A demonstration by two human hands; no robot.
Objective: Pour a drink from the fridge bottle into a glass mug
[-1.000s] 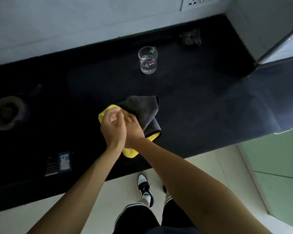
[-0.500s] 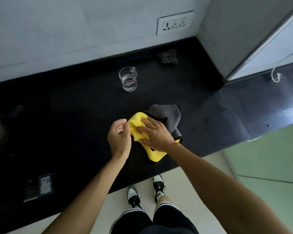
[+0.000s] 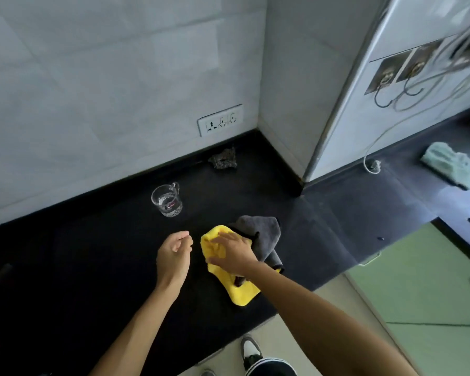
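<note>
A clear glass mug with a handle stands upright on the black counter, near the wall; a little clear liquid shows in its bottom. No bottle is in view. Nearer to me lies a yellow and grey cloth. My right hand rests flat on the cloth's yellow part, fingers spread. My left hand hovers just left of the cloth with its fingers loosely curled and nothing in them.
A dark crumpled scrubber lies by the wall under a socket plate. The white fridge side stands at the right, with hooks and a cord hanging. A pale green cloth lies on the far right counter. My shoes show below the counter's edge.
My left hand has come off the cloth and drawn apart from my right hand, which now lies flat on the yellow part. The view has tilted up, showing more wall and fridge.
</note>
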